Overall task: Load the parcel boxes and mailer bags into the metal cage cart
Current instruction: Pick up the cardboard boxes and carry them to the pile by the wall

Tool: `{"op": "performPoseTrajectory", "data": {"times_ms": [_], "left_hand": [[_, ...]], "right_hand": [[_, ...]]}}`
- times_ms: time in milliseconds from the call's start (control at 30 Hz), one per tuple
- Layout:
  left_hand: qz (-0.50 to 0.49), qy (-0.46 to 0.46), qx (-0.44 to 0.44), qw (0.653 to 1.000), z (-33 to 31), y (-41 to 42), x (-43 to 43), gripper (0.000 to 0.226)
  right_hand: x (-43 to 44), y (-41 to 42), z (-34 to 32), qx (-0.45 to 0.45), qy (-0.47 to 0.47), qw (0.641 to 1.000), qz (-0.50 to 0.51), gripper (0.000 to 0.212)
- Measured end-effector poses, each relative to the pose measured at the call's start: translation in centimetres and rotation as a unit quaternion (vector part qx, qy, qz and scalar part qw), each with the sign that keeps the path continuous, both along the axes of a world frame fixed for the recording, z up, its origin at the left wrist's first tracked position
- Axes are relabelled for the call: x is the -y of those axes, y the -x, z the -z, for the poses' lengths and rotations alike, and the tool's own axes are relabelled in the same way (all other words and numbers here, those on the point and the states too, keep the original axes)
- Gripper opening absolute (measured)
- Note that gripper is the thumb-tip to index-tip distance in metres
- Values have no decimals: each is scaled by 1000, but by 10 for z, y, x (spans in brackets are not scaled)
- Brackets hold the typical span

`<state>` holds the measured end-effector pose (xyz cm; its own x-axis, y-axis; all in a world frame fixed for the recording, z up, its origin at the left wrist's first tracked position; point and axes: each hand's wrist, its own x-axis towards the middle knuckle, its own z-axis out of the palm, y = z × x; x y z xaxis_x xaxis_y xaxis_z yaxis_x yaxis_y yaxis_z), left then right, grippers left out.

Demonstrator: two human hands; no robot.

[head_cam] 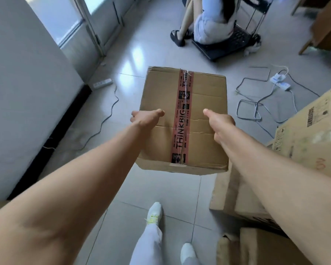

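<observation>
I hold a brown cardboard parcel box (203,121) in front of me, above the tiled floor. A red tape strip printed THINKRIG runs down its top. My left hand (144,118) grips its left side, thumb lying on the top face. My right hand (221,122) grips its right side the same way. The fingers of both hands are hidden behind the box's sides. A black cart (231,40) with thin metal bars stands at the far top, and a seated person hides part of it.
A person (204,22) sits on the cart's base. Cables (256,106) and power strips (280,82) lie on the floor to the right; another strip (102,83) lies left. Stacked cardboard boxes (306,134) stand at my right. A white wall (23,92) runs along the left.
</observation>
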<state>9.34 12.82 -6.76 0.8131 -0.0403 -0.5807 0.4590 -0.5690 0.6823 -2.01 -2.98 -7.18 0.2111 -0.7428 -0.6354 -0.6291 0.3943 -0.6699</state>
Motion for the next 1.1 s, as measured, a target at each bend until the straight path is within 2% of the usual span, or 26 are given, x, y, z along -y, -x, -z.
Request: {"op": "performPoseTrajectory", "data": {"times_ms": [133,267,400,567,667,867,1100], "left_hand": [[-69,25,29,997,-75,33,-57,96],[-135,69,44,987,-126,64,-114,76],[-183,59,43,980,-156,93,-178,86],[-279,92,43,955,-170,116,-259,94],[-327,105,47,938,-176,133,-306,91],[-410,102,55,905,-176,165,-387,90],[-496,112,38,860,-175,188,-433,91]], "right_hand": [[-40,12,-78,47,27,995,-78,76],[-85,12,-131,63,55,986,-145,90],[-138,12,-167,65,75,972,-215,87],[-215,11,-187,86,90,950,-288,74],[-265,11,-194,96,91,936,-327,70],[-350,4,-189,111,73,910,-393,71],[-411,-12,-187,120,44,877,-463,81]]}}
